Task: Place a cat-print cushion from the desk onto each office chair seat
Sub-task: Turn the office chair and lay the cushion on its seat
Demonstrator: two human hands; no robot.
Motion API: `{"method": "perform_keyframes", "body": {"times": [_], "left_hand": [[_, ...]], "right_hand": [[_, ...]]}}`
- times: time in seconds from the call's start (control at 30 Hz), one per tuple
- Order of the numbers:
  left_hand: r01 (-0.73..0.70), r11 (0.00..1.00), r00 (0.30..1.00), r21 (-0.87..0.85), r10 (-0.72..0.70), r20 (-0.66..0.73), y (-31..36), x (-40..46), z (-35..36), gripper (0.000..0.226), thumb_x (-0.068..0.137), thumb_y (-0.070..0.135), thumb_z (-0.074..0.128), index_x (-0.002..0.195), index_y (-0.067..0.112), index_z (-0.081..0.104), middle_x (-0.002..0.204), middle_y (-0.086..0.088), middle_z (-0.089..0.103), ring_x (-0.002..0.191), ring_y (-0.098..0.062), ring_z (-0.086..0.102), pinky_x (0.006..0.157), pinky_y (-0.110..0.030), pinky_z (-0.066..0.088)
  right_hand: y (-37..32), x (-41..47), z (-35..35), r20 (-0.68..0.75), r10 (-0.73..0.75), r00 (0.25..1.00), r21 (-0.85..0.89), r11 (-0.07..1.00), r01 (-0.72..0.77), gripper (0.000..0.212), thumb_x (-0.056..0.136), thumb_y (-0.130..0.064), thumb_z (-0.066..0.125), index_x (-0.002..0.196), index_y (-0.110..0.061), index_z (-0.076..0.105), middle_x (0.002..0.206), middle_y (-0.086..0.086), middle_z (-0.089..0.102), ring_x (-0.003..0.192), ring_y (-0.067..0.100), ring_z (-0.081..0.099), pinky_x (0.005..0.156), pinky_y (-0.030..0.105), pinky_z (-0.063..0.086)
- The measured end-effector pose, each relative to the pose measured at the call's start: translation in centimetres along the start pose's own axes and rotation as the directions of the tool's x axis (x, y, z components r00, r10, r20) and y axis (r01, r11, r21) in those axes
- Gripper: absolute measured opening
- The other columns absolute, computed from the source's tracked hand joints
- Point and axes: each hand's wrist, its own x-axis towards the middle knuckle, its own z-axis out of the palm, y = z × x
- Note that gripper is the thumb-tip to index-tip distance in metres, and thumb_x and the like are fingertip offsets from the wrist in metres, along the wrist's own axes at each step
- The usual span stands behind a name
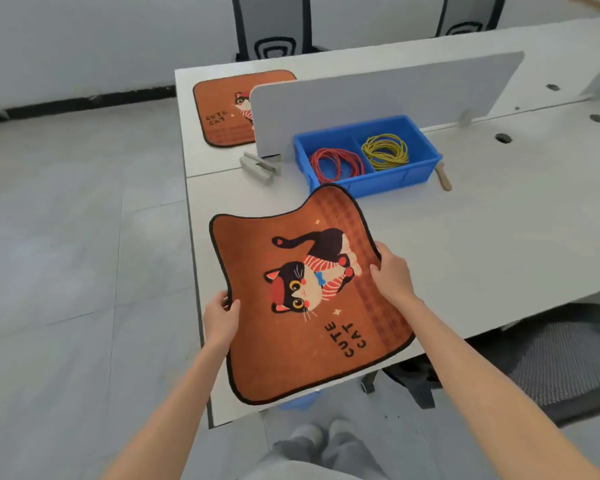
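Both hands, left hand and right hand, grip opposite edges of a floppy orange cat-print cushion above the white worktop; black mesh chair seat lies right of the fingers.

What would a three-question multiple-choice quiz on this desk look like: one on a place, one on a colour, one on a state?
1. Where does the second cushion lie?
A. behind the divider
B. in the bin
C. on the floor

2. Which colours are the cord coils in the blue bin?
A. green and white
B. red and yellow
C. both black

3. How is the near cushion held?
A. one hand
B. untouched
C. both hands

Answers: 1 A, the divider panel partly hides it. 2 B, one coil per compartment. 3 C, left hand and right hand pinch opposite edges.
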Motion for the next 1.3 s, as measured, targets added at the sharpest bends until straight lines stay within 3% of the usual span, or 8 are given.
{"method": "perform_keyframes", "body": {"times": [0.3,0.57,0.7,0.83,0.93,1.03,1.13,1.3], "left_hand": [[0.133,0.968,0.99,0.213,-0.12,-0.073,-3.7,0.1,0.7,0.056,0.09,0.005,0.049,0.141,0.004,0.026,0.144,-0.019,0.039,0.133,-0.035,0.037,0.111,-0.045,0.032],[-0.344,0.883,0.937,0.32,0.302,0.177,1.6,-1.9,6.6,0.046,0.089,0.007,0.051,0.134,0.008,0.04,0.14,-0.013,0.044,0.133,-0.026,0.036,0.109,-0.04,0.032],[-0.605,0.762,0.729,0.23,0.415,0.545,4.6,-5.3,13.2,0.035,0.09,0.008,0.05,0.124,0.009,0.051,0.13,-0.008,0.055,0.125,-0.023,0.046,0.105,-0.032,0.035],[-0.781,0.623,0.377,0.043,0.416,0.828,5.9,-11.1,18.8,0.037,0.09,0.009,0.048,0.126,0.013,0.051,0.131,-0.003,0.055,0.122,-0.019,0.05,0.103,-0.028,0.039],[-0.826,0.561,0.156,-0.063,0.335,0.929,6.2,-15.3,21.9,0.044,0.091,0.012,0.047,0.135,0.014,0.042,0.139,-0.001,0.048,0.129,-0.015,0.043,0.101,-0.016,0.031],[-0.861,0.499,0.041,-0.1,0.264,0.964,6.1,-18.0,24.3,0.053,0.09,0.013,0.049,0.14,0.015,0.032,0.146,-0.001,0.039,0.136,-0.016,0.035,0.106,-0.017,0.024],[-0.892,0.45,0.048,-0.044,0.191,0.98,5.9,-19.1,26.1,0.059,0.089,0.015,0.051,0.143,0.015,0.026,0.15,-0.001,0.033,0.136,-0.018,0.034,0.109,-0.023,0.026],[-0.88,0.473,0.153,0.055,0.17,0.973,4.2,-19.8,27.6,0.055,0.086,0.012,0.053,0.138,0.016,0.035,0.144,-0.004,0.042,0.131,-0.019,0.042,0.108,-0.028,0.034]], "right_hand": [[6.0,1.3,2.1,0.168,0.152,0.974,-0.225,0.968,-0.112,0.057,0.087,-0.008,0.049,0.139,-0.004,0.026,0.13,0.022,0.047,0.117,0.035,0.046,0.098,0.041,0.044],[7.4,-3.3,-5.4,-0.064,0.12,0.991,0.014,0.993,-0.119,0.046,0.092,-0.012,0.046,0.136,-0.004,0.038,0.144,0.014,0.038,0.135,0.026,0.028,0.11,0.03,0.021],[9.3,-9.2,-12.4,-0.511,0.188,0.839,0.094,0.982,-0.164,0.038,0.089,-0.006,0.049,0.127,-0.005,0.048,0.137,0.011,0.045,0.132,0.023,0.032,0.104,0.018,0.018],[14.2,-16.1,-16.1,-0.772,0.455,0.444,0.286,0.872,-0.397,0.043,0.083,0.002,0.049,0.125,0.003,0.045,0.134,0.02,0.046,0.127,0.034,0.038,0.108,0.032,0.023],[19.0,-17.9,-15.2,-0.478,0.816,0.324,0.636,0.576,-0.514,0.048,0.081,-0.014,0.057,0.126,-0.001,0.045,0.129,0.02,0.049,0.119,0.031,0.047,0.102,0.037,0.033],[20.8,-17.9,-13.7,0.018,0.918,0.396,0.945,0.114,-0.308,0.016,0.078,-0.03,0.062,0.079,-0.018,0.052,0.078,0.005,0.052,0.066,0.017,0.051,0.061,0.028,0.044],[21.8,-17.1,-12.6,0.169,0.852,0.495,0.985,-0.133,-0.107,0.012,0.09,-0.012,0.053,0.079,-0.007,0.056,0.066,0.008,0.06,0.064,0.022,0.058,0.061,0.032,0.051],[23.1,-16.4,-12.7,0.207,0.819,0.536,0.977,-0.196,-0.077,0.015,0.089,-0.002,0.051,0.075,-0.003,0.055,0.056,0.009,0.061,0.064,0.023,0.056,0.053,0.032,0.055]]}}
